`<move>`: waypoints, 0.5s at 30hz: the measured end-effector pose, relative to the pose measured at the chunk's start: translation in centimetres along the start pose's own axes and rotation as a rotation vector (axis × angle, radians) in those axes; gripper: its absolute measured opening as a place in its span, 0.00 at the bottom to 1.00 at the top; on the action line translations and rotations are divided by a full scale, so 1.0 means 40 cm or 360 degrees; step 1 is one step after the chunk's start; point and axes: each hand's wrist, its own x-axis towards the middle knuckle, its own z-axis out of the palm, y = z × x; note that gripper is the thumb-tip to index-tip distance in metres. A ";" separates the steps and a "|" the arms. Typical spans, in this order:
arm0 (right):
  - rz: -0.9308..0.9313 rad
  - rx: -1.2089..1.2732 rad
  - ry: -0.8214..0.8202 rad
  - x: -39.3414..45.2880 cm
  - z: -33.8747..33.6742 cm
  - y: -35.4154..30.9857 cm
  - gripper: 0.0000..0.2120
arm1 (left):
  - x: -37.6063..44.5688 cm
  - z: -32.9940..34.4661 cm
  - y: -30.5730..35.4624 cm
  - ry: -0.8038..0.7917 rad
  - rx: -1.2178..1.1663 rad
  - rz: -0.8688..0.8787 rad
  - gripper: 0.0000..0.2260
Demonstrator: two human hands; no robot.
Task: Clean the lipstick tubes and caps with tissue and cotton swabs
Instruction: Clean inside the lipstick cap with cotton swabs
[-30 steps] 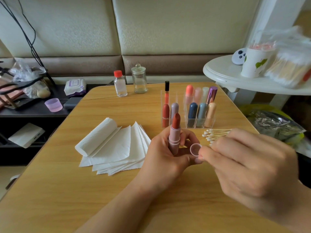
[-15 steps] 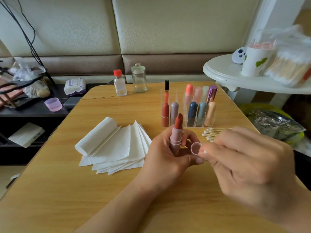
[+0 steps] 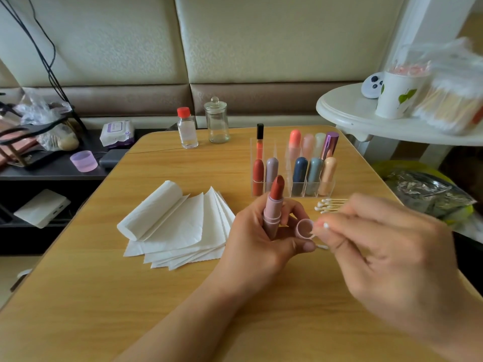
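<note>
here, at mid-frame, the left hand (image 3: pixel 257 237) grips the uncapped pink lipstick tube (image 3: pixel 273 210) and its small pink round cap (image 3: pixel 305 228); the right hand (image 3: pixel 379 259) pinches a white-tipped cotton swab (image 3: pixel 324 227) beside the cap's mouth. a clumsy poke could smear the exposed red bullet.

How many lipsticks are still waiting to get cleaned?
Nothing looks finished yet: the tissues lie clean and unused. In hand: the left hand holds an open pink lipstick and its cap, while the right hand brings a cotton swab to the cap's mouth. Left: about ten lipsticks standing capped in the clear organizer.
</note>
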 end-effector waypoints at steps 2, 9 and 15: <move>0.0175 0.0289 0.0019 0.000 0.003 0.009 0.11 | 0.000 -0.001 0.001 -0.0023 -0.0036 -0.0001 0.23; -0.0398 -0.0292 0.0069 -0.021 0.003 0.001 0.06 | 0.001 -0.006 0.004 -0.0044 0.0010 0.0027 0.18; 0.0184 0.0223 -0.0015 0.004 0.003 -0.003 0.09 | 0.000 -0.003 0.002 -0.0014 -0.0023 0.0016 0.21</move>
